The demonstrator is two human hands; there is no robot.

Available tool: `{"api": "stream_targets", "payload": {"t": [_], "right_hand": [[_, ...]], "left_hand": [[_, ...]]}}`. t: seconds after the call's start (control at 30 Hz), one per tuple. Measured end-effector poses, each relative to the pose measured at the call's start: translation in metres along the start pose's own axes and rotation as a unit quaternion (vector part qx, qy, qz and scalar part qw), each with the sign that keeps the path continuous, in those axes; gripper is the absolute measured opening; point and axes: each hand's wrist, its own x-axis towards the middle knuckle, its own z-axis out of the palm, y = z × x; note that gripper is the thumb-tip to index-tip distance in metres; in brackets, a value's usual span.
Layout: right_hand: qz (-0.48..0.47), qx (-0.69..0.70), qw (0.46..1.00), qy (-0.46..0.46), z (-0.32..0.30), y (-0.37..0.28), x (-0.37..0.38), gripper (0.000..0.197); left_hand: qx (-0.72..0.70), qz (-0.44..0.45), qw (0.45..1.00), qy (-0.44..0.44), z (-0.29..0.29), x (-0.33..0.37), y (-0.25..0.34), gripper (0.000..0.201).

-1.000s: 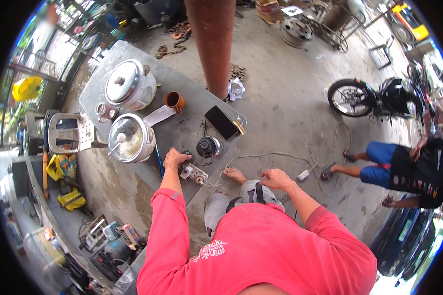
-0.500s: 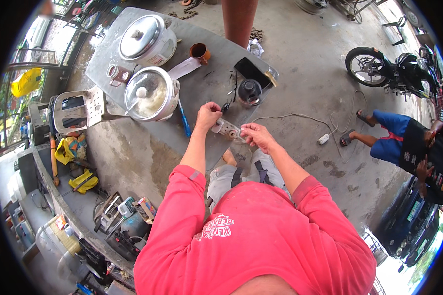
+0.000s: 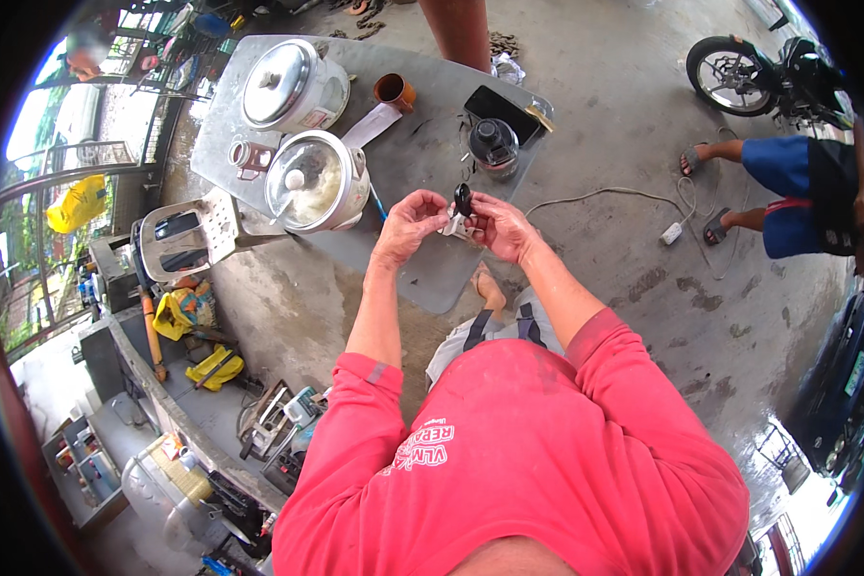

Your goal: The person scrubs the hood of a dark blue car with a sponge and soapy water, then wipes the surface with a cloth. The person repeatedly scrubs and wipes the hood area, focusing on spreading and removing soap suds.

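Observation:
Over the table's near corner, my left hand (image 3: 411, 228) and right hand (image 3: 502, 228) almost meet with fingers bent in. Between them is a small whitish, partly clear piece (image 3: 459, 227), largely covered by the fingers. Both hands seem to grip it. A shiny black oval piece (image 3: 463, 198) stands up at my right fingertips; whether it is attached to the whitish one I cannot tell. Just beyond is a clear jar with a black lid (image 3: 494, 144). Left of my left hand sits a white rice cooker with a glass lid (image 3: 309, 182), pale food showing inside.
On the grey table (image 3: 432, 278) are a metal-lidded rice cooker (image 3: 283, 86), an orange-brown mug (image 3: 395, 92), a dark flat tray-like object (image 3: 502, 115) and a glass mug (image 3: 250, 158). A plastic chair (image 3: 223, 228) stands left, a motorcycle (image 3: 739, 77) and another person (image 3: 787, 187) right.
The hands have drawn closer together; the clear strip stretched between them is now mostly hidden. The black oval piece, earlier on the table, is at my right fingertips. The whole view has shifted.

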Motion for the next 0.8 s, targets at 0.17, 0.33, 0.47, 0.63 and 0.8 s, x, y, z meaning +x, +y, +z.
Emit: {"api": "stream_targets", "payload": {"t": [0.17,0.33,0.47,0.63,0.8], "right_hand": [[-0.075,-0.022,0.997,-0.015,0.012,-0.009,-0.016,0.043],[-0.108,-0.110,0.987,-0.031,0.025,-0.019,-0.040,0.048],[-0.147,-0.166,0.974,-0.041,0.036,-0.025,-0.057,0.049],[-0.124,-0.118,0.984,-0.055,0.047,-0.029,-0.076,0.041],[-0.115,-0.138,0.982,-0.065,0.056,-0.022,-0.087,0.038]], "left_hand": [[0.041,-0.026,0.999,0.016,0.002,-0.012,0.014,0.042],[0.033,0.004,0.999,0.020,0.006,-0.020,0.023,0.046],[0.023,0.014,0.999,0.037,0.011,-0.022,0.032,0.039],[0.054,0.041,0.996,0.055,0.019,-0.028,0.044,0.036],[0.140,0.044,0.988,0.054,0.028,-0.042,0.060,0.039]]}}
